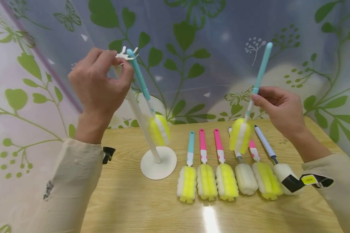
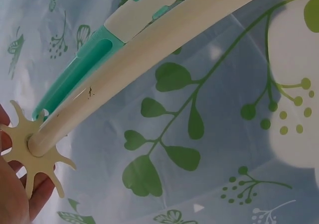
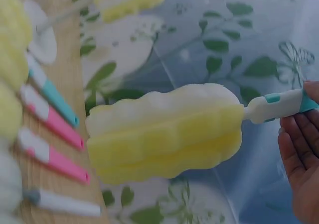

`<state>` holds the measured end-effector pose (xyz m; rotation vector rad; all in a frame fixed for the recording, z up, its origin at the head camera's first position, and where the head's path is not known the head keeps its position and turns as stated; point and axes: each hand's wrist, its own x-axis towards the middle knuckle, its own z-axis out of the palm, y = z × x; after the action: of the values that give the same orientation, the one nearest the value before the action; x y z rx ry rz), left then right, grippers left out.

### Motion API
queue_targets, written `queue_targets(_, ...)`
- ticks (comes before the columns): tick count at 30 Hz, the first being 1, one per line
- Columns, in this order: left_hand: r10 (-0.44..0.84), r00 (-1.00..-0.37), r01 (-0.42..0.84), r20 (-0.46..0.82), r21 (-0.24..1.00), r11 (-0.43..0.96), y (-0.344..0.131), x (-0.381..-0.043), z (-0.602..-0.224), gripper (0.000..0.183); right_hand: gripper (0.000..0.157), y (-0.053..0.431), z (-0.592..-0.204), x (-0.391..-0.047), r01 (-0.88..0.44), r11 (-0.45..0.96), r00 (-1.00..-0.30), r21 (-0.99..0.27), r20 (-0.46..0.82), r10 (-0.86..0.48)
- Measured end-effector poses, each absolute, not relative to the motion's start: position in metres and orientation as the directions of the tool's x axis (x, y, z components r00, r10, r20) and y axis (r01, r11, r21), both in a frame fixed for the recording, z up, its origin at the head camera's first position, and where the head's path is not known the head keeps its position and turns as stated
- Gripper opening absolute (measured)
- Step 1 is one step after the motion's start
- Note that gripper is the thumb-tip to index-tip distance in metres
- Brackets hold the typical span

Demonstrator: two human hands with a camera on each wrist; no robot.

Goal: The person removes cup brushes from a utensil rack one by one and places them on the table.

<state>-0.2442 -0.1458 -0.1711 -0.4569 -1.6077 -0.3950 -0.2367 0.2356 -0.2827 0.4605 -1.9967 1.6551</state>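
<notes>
My left hand [image 1: 100, 76] holds the hooked top [image 1: 127, 55] of a white stand, pinching it between thumb and fingers. The left wrist view shows the several-armed hook ring [image 2: 30, 149] against my fingers. A teal-handled sponge brush [image 1: 139, 74] hangs from one hook, its yellow and white head downward beside the pole [image 1: 138, 113]. At the right, my right hand [image 1: 283, 108] pinches a second teal-handled sponge brush [image 1: 262, 69] where the teal meets the white, its sponge pointing down. In the right wrist view that sponge head [image 3: 164, 134] is apart from everything else.
Several sponge brushes lie in a row on the wooden table [image 1: 128, 200], including a teal-handled one [image 1: 189, 174], pink-handled ones [image 1: 207, 174] and a grey-blue-handled one [image 1: 265, 142]. The stand's round base [image 1: 158, 171] is left of them. A leaf-patterned curtain [image 1: 215, 74] hangs behind.
</notes>
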Motion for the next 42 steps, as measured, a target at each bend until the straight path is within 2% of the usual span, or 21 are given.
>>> queue_targets(9, 0.027, -0.035, 0.521, 0.999, -0.005, 0.853, -0.148, -0.246, -0.174, 0.021, 0.023, 0.316, -0.298, -0.234, -0.439, 0.380, -0.816, -0.814, 0.538, 0.211)
queue_targets(14, 0.009, -0.019, 0.533, 1.000, 0.002, 0.846, -0.147, -0.246, -0.174, 0.021, 0.020, 0.356, -0.312, -0.226, -0.282, 0.492, -0.859, -0.824, 0.445, 0.253)
queue_targets(23, -0.019, -0.013, 0.531, 1.000, 0.023, 0.847, -0.144, -0.244, -0.172, 0.021, 0.010, 0.388, -0.336, -0.215, -0.112, 0.588, -0.898, -0.801, 0.335, 0.286)
queue_targets(24, -0.021, -0.010, 0.532, 1.000, 0.023, 0.847, -0.144, -0.244, -0.172, 0.021, 0.013, 0.389, -0.339, -0.215, -0.071, 0.607, -0.912, -0.791, 0.299, 0.282)
queue_targets(28, -0.034, -0.001, 0.532, 0.999, 0.029, 0.847, -0.146, -0.244, -0.170, 0.021, 0.062, 0.388, -0.348, -0.221, 0.074, 0.709, -0.966, -0.701, 0.127, 0.227)
queue_targets(30, -0.042, 0.001, 0.529, 0.999, 0.035, 0.848, -0.147, -0.244, -0.170, 0.021, 0.077, 0.388, -0.352, -0.226, 0.111, 0.764, -0.981, -0.635, 0.051, 0.185)
queue_targets(33, -0.048, -0.002, 0.526, 0.999, 0.042, 0.850, -0.147, -0.244, -0.171, 0.020, 0.085, 0.392, -0.358, -0.231, 0.108, 0.819, -0.993, -0.563, -0.015, 0.120)
queue_targets(37, -0.048, 0.002, 0.528, 0.999, 0.040, 0.848, -0.145, -0.244, -0.172, 0.020, 0.089, 0.401, -0.362, -0.236, 0.147, 0.833, -0.989, -0.534, -0.099, 0.111)
queue_targets(42, -0.056, 0.030, 0.531, 0.998, 0.031, 0.847, -0.145, -0.245, -0.170, 0.021, 0.087, 0.409, -0.371, -0.239, 0.158, 0.851, -0.979, -0.500, -0.192, 0.069)
